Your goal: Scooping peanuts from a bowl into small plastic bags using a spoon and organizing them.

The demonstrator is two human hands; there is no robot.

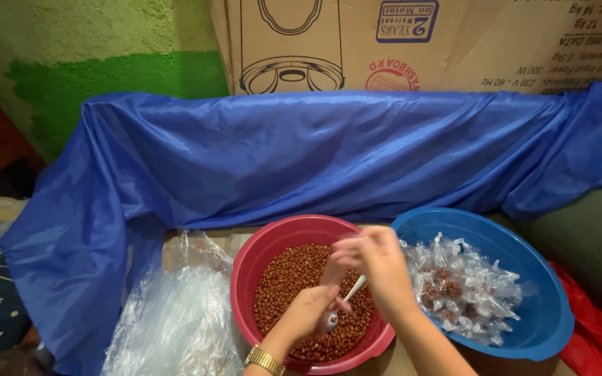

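A small clear bag (pixel 334 268) hangs over the red bowl of peanuts (pixel 259 254), pinched at its top by the right hand's fingers (pixel 357 245), while the left hand (pixel 309 310) grips a metal spoon (pixel 343 303) beside the blue bowl (pixel 545 292).

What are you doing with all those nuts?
A person works over a red bowl of brown nuts. The left hand holds a spoon above the nuts, and the right hand pinches something small over it. A blue bowl beside it holds small tied packets.
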